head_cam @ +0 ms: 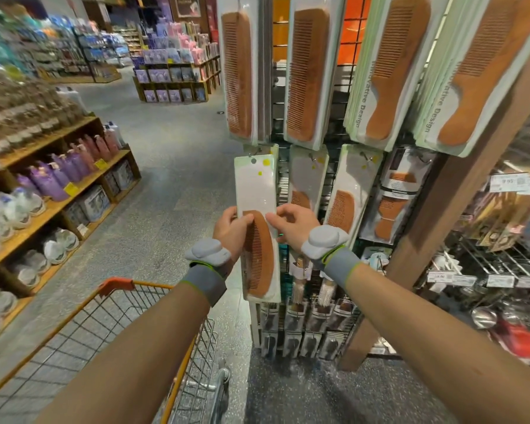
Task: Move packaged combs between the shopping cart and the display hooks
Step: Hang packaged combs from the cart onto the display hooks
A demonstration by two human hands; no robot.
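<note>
left hand [231, 228], right hand [291, 223], fingers [273, 220] pinching (arms outstretched)

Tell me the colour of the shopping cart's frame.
Orange, with grey wire mesh; the shopping cart shows best in the head view, at lower left.

A single wide-angle view, worn on the person's head, faces forward and down. The left hand [231, 229] and right hand [291, 223] grip a packaged comb [259, 255] at frame centre, close by. The display rack [334, 117] fills the upper right, the shopping cart [115, 284] the lower left.
</note>
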